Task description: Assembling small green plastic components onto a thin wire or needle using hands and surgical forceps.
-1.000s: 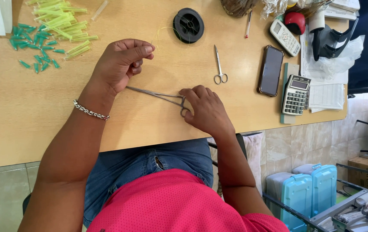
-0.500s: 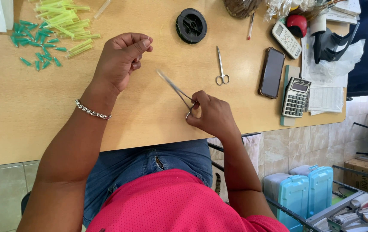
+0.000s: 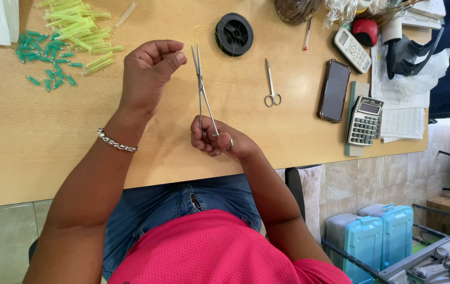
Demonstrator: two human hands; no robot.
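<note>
My right hand (image 3: 217, 141) grips the ring handles of long thin metal forceps (image 3: 201, 89), whose tips point up toward my left hand. My left hand (image 3: 148, 71) is closed in a pinch near the forceps tips; a very thin yellowish thread (image 3: 198, 29) seems to run from it toward a black spool (image 3: 234, 34), but what the fingers pinch is too small to see. Both hands hover over a wooden table (image 3: 35, 131).
Green and yellow-green small tubes (image 3: 67, 39) lie heaped at the upper left. Small scissors (image 3: 271, 84), a dark phone (image 3: 334, 90), a calculator (image 3: 364, 121), a white handset (image 3: 352, 50), papers and a black holder sit to the right. Blue cases (image 3: 372, 242) stand below the table edge.
The forceps have swung from lying nearly flat to pointing upright, tips now close to my left hand. My right hand moved slightly left; my left hand stayed in place.
</note>
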